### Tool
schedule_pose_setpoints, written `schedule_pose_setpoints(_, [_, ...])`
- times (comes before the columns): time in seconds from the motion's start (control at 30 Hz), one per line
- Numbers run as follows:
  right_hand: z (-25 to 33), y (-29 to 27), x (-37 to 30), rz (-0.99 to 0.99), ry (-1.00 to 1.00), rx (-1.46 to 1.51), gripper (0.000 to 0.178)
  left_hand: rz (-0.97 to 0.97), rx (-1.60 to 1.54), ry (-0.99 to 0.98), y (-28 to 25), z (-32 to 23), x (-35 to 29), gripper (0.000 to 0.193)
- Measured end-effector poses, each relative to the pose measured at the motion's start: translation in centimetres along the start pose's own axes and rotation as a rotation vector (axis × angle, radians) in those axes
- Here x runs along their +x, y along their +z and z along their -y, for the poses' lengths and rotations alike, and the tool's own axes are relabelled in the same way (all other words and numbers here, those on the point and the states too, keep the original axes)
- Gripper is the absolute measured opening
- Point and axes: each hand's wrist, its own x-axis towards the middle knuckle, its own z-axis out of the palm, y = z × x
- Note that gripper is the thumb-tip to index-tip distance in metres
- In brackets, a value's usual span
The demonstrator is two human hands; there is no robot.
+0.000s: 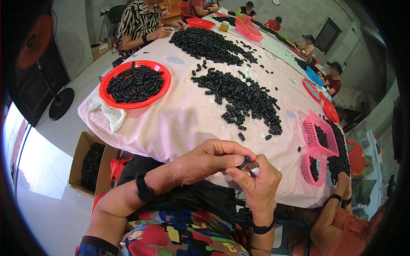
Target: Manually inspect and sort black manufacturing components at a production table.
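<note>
Hands (239, 168) pinching black piece (244, 161), axis tilted up-right

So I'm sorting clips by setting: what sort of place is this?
Probably a small hand-assembly workshop: a long cloth-covered table heaped with small black parts, a red tray of them, and several people seated along it.

one red plate (106, 83), two pink baskets (321, 133), one cardboard box (77, 160)

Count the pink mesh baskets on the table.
3: square basket and round basket at the right edge, one basket at the far end. Others may be hidden.
</note>
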Motion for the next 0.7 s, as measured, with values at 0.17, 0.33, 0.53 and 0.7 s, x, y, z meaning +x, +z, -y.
schedule_pose_setpoints(0.17, [-0.03, 0.1, 0.03, 0.002, -0.004, 0.006, 0.048, -0.004, 0.0, 0.005, -0.12, 0.12, 0.03, 0.029])
schedule_pose_setpoints(0.33, [0.04, -0.1, 0.0, 0.016, 0.001, -0.017, 0.047, 0.005, 0.0, 0.003, -0.02, 0.0, 0.02, 0.029])
schedule_pose_setpoints(0.53, [-0.18, 0.04, 0.02, 0.021, 0.005, 0.005, 0.048, 0.01, 0.012, 0.03, -0.41, 0.47, 0.21, 0.029])
schedule_pose_setpoints(0.7, [-0.27, 0.05, 0.07, 0.039, -0.006, 0.003, 0.047, -0.009, 0.056, 0.042, -0.37, 0.52, 0.26, 0.03])
